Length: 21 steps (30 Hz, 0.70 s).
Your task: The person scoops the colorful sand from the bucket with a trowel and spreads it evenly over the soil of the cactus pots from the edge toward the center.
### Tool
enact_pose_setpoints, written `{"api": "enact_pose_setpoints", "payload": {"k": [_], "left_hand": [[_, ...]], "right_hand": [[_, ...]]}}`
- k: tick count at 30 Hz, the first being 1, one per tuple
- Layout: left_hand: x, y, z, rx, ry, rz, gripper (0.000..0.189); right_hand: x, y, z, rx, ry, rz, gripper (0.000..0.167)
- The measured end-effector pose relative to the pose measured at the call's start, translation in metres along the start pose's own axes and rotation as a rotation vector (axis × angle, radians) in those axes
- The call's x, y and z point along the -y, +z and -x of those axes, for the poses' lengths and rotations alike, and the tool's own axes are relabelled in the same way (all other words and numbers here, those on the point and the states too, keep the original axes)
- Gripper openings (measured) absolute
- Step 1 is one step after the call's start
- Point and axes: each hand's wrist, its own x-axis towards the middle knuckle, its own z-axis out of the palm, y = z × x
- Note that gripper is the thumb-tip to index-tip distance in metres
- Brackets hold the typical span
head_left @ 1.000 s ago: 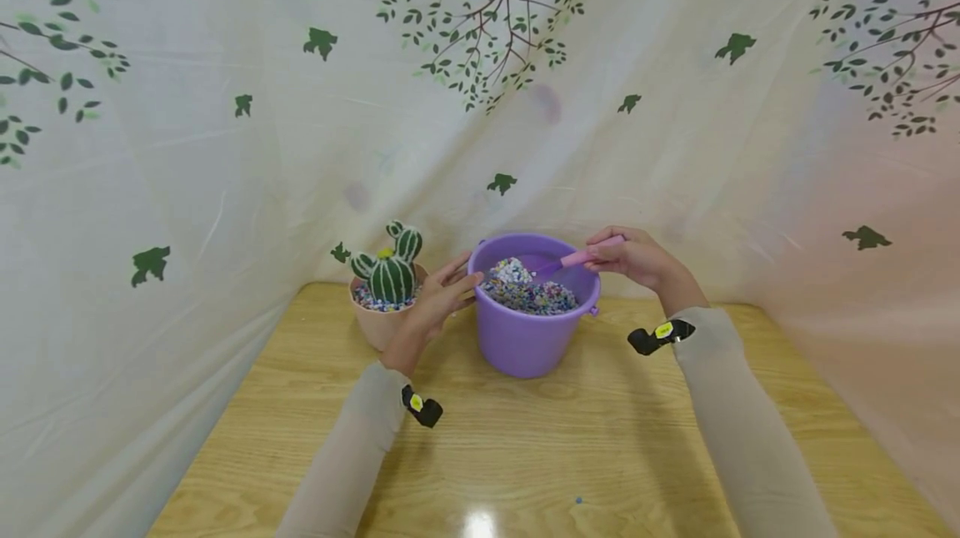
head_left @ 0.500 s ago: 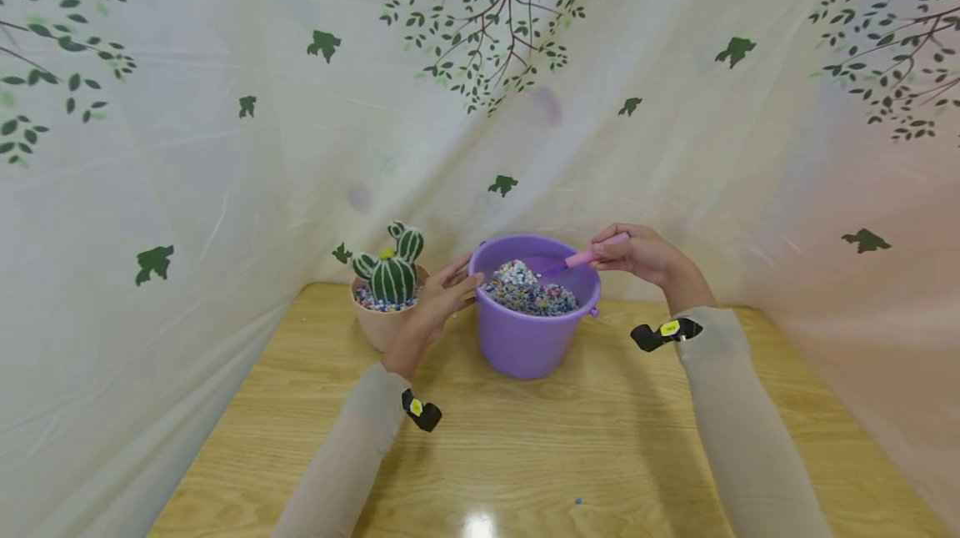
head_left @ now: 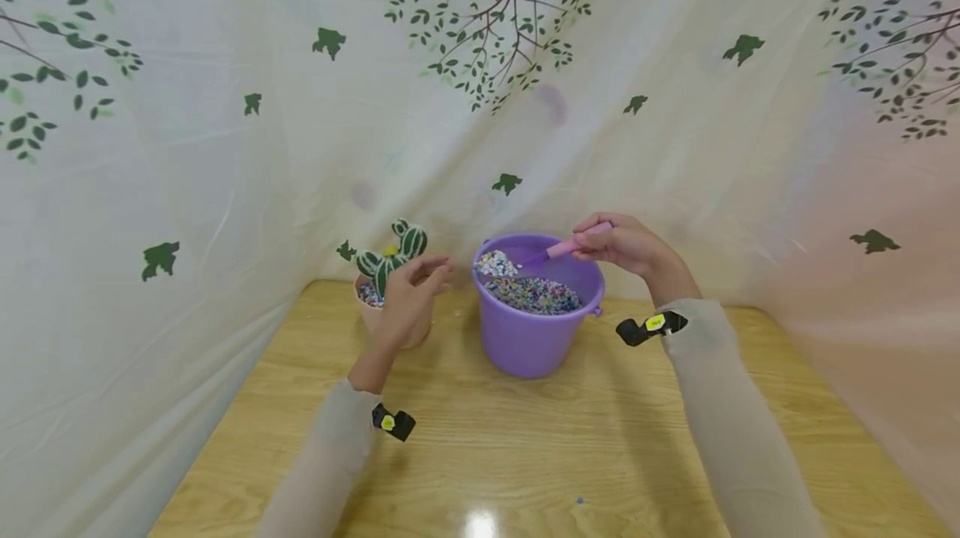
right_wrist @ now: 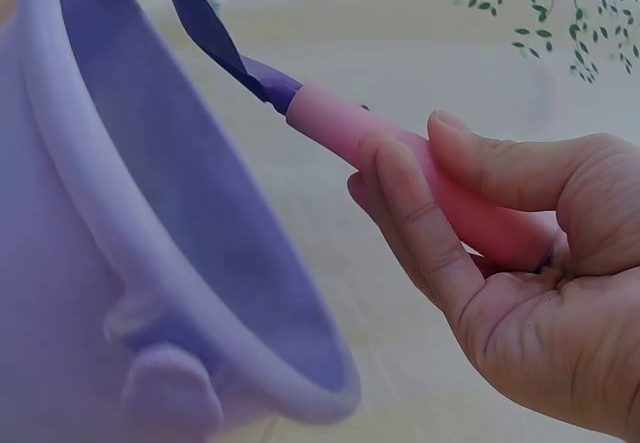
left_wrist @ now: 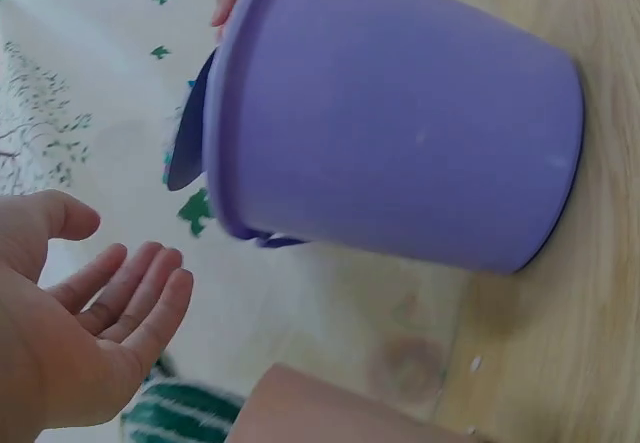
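Observation:
My right hand (head_left: 626, 248) holds a small trowel by its pink handle (right_wrist: 335, 126), thumb on one side and fingers on the other. The trowel's purple blade (left_wrist: 190, 128) bears a heap of multicoloured pebbles (head_left: 497, 263) at the left rim of a purple bucket (head_left: 528, 346). Inside the bucket lie more of these pebbles (head_left: 540, 294). My left hand (head_left: 408, 296) is off the bucket, fingers loosely bent, nothing in it. It overlaps a potted green-and-white cactus (head_left: 412, 243) in the head view. The beige pot (head_left: 417, 332) is partly hidden behind that hand.
Both stand near the back of a wooden table (head_left: 517, 446). A pale curtain (head_left: 675, 163) with printed leaves hangs close behind and at the sides. One blue pebble (head_left: 580, 500) lies near the front, and a few small bits lie between pot and bucket.
My left hand has let go of the bucket's rim and moved left, in front of the cactus. The loaded trowel has risen from the pebbles and shifted left to the rim.

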Motion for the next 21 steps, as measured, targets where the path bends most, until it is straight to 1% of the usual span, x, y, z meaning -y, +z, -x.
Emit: {"api": "enact_pose_setpoints", "payload": {"k": [2,3,6,10,13,15,17,19,21], "left_hand": [[-0.004,-0.012,0.001,-0.059,0.046,0.016,0.028],[-0.006,-0.018,0.001,-0.1,0.066,0.019,0.026],[-0.009,-0.035,0.001,-0.246,0.097,0.061,0.024],[-0.008,-0.052,0.001,-0.467,0.096,0.094,0.02],[-0.003,-0.06,0.003,-0.591,0.052,0.067,0.021],[0.002,-0.064,0.004,-0.631,-0.008,0.047,0.024],[0.007,-0.068,0.005,-0.644,-0.082,0.014,0.027],[0.013,-0.072,0.006,-0.631,-0.158,-0.017,0.033],[0.019,-0.076,0.008,-0.588,-0.238,-0.045,0.041]], "right_hand": [[0.001,0.005,-0.006,-0.004,0.002,0.003,0.011],[0.002,0.008,-0.01,-0.007,0.006,0.004,0.01],[0.004,0.017,-0.02,-0.013,0.018,-0.004,0.007],[0.006,0.028,-0.032,-0.02,0.042,-0.04,0.006],[0.006,0.036,-0.039,-0.037,0.052,-0.086,0.007],[0.005,0.041,-0.044,-0.046,0.05,-0.099,0.01],[0.003,0.045,-0.047,-0.056,0.038,-0.092,0.014],[0.001,0.048,-0.05,-0.072,0.027,-0.079,0.014],[-0.002,0.051,-0.053,-0.071,0.018,-0.076,0.011]]}}
